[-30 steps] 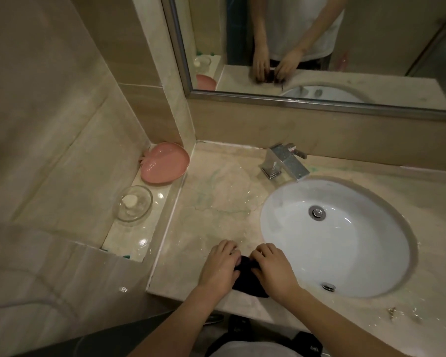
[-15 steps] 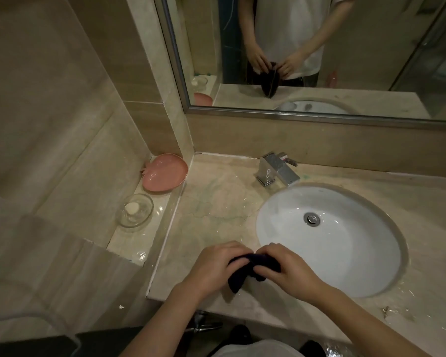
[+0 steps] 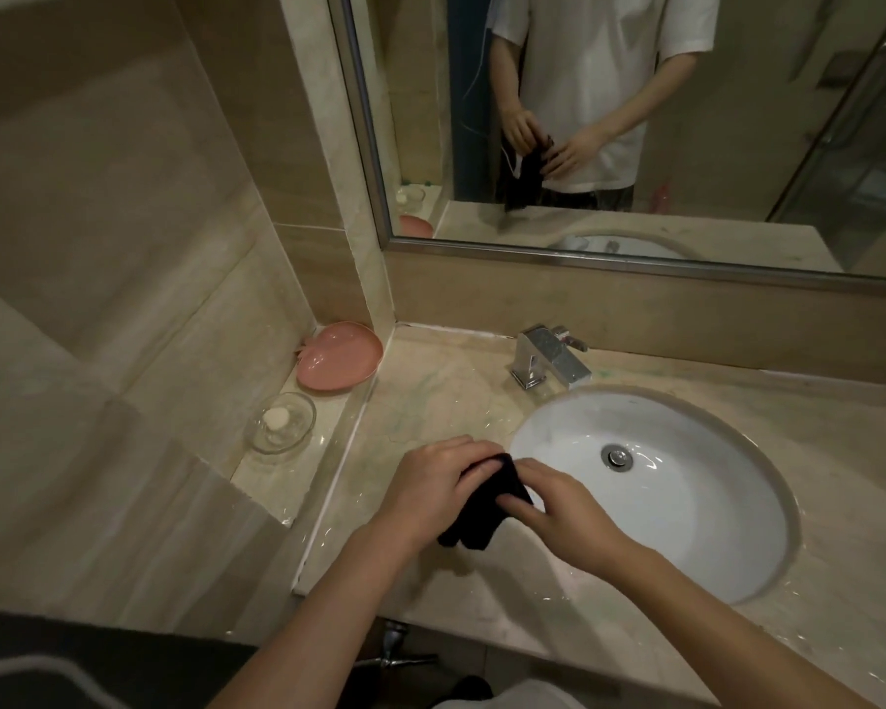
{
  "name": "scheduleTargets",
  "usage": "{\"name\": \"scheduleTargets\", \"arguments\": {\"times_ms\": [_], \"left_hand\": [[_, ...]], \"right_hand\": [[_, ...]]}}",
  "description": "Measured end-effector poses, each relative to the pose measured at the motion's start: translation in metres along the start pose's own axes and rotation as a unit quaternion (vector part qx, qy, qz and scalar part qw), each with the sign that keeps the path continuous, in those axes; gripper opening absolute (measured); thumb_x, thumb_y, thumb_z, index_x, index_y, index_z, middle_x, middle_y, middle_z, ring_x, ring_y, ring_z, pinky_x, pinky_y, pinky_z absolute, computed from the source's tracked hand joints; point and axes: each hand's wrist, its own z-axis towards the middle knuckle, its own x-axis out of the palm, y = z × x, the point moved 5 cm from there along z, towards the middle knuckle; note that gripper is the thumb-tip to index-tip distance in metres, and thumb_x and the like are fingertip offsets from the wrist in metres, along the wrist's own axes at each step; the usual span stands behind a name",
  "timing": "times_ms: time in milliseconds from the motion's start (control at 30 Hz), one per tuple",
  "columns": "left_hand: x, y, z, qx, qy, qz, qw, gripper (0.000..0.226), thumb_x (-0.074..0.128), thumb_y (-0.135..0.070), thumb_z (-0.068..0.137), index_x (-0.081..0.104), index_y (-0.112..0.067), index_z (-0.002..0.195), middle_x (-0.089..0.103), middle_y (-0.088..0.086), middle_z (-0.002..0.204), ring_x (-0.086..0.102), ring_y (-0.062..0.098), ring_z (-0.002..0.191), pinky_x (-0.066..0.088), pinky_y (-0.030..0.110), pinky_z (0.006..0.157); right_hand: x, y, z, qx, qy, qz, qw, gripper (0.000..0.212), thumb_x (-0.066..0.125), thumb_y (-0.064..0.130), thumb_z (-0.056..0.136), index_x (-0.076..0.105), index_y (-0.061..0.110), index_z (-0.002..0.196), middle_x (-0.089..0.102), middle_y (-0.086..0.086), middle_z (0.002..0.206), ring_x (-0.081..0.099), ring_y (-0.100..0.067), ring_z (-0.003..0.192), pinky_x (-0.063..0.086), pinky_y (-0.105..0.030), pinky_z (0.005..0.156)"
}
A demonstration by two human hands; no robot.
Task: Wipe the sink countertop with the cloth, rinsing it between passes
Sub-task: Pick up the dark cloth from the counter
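A person is standing at a bathroom vanity, both hands raised above the front-left part of the wet marble countertop (image 3: 446, 381), w/ a dark cloth (image 3: 487, 498) held between them. The left hand (image 3: 425, 491) is gripping the cloth's upper part, fingers curled over it; the right hand (image 3: 558, 509) is pinching its right edge w/ fingertips. The cloth's lower end is hanging loose, clear of the counter, just left of the white oval sink (image 3: 686, 504). A chrome faucet (image 3: 548, 358) is sitting behind the basin, and the drain stopper (image 3: 617, 456) is showing at the basin's centre. On the lower ledge to the left, a pink dish (image 3: 341, 363) is resting in the corner, w/ a clear glass dish (image 3: 280, 422) holding a small white piece of soap near it. The mirror (image 3: 737, 145) above is reflecting the person's white T-shirt, hands & hanging cloth
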Motion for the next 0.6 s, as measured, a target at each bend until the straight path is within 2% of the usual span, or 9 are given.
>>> {"name": "scheduleTargets", "arguments": {"times_ms": [100,167,267,333,400,433,533,600], "left_hand": [[-0.017,0.005,0.005,0.000,0.002,0.029,1.000,0.022,0.051,-0.042,0.101,0.067,-0.036,0.113,0.070,-0.016,0.105,0.064,0.004,0.094,0.050,0.028,0.082],[-0.026,0.010,0.007,-0.016,0.015,0.037,0.999,0.021,0.052,-0.046,0.099,0.068,-0.033,0.105,0.070,-0.015,0.093,0.062,0.004,0.085,0.050,0.031,0.076],[-0.030,0.015,0.007,-0.044,0.046,0.037,0.997,0.030,0.054,-0.054,0.096,0.066,-0.028,0.085,0.063,-0.010,0.074,0.057,0.007,0.070,0.049,0.035,0.068],[-0.028,0.018,0.004,-0.050,0.065,-0.024,0.996,0.034,0.056,-0.054,0.095,0.065,-0.024,0.082,0.060,-0.010,0.083,0.058,0.007,0.078,0.049,0.033,0.072],[-0.022,0.020,-0.001,-0.064,0.104,-0.124,0.985,0.030,0.062,-0.051,0.093,0.070,-0.022,0.094,0.060,-0.014,0.101,0.060,0.005,0.095,0.049,0.028,0.085],[-0.019,0.023,-0.005,-0.080,0.127,-0.164,0.975,0.028,0.067,-0.049,0.089,0.070,-0.023,0.099,0.063,-0.013,0.103,0.061,0.005,0.098,0.050,0.029,0.088],[-0.010,0.035,-0.019,-0.123,0.194,-0.184,0.956,0.028,0.081,-0.040,0.078,0.061,-0.029,0.094,0.068,-0.006,0.090,0.067,0.010,0.085,0.055,0.035,0.080],[-0.005,0.046,-0.026,-0.130,0.207,-0.153,0.958,0.027,0.079,-0.033,0.081,0.055,-0.032,0.094,0.070,-0.008,0.091,0.068,0.008,0.083,0.058,0.034,0.075]], "right_hand": [[-0.011,0.003,0.005,0.003,-0.029,0.002,1.000,0.018,0.054,0.024,0.103,0.067,0.028,0.116,0.069,0.019,0.101,0.063,-0.004,0.094,0.049,-0.026,0.083],[-0.020,0.006,0.007,0.009,-0.029,0.006,1.000,0.019,0.051,0.023,0.105,0.066,0.028,0.114,0.070,0.016,0.095,0.064,-0.005,0.089,0.049,-0.027,0.078],[-0.029,0.016,0.008,0.044,-0.007,0.137,0.990,0.017,0.047,0.016,0.105,0.064,0.020,0.102,0.063,0.012,0.077,0.056,-0.007,0.070,0.044,-0.022,0.068],[-0.033,0.026,0.009,0.057,0.011,0.207,0.977,0.018,0.046,0.014,0.105,0.064,0.018,0.102,0.059,0.001,0.076,0.050,-0.012,0.069,0.042,-0.025,0.066],[-0.037,0.034,0.010,0.042,0.029,0.177,0.983,0.018,0.045,0.019,0.106,0.062,0.025,0.102,0.065,-0.001,0.079,0.054,-0.016,0.069,0.045,-0.031,0.065],[-0.038,0.037,0.011,0.024,0.040,0.123,0.991,0.018,0.045,0.023,0.106,0.060,0.030,0.102,0.068,0.002,0.080,0.059,-0.015,0.070,0.047,-0.031,0.066],[-0.043,0.040,0.013,-0.006,0.052,-0.023,0.998,0.014,0.044,0.027,0.105,0.054,0.037,0.102,0.068,0.016,0.087,0.063,-0.008,0.080,0.051,-0.033,0.072],[-0.042,0.037,0.013,-0.004,0.052,-0.071,0.996,0.015,0.045,0.027,0.105,0.054,0.039,0.105,0.066,0.021,0.089,0.062,-0.006,0.084,0.050,-0.030,0.073]]}}
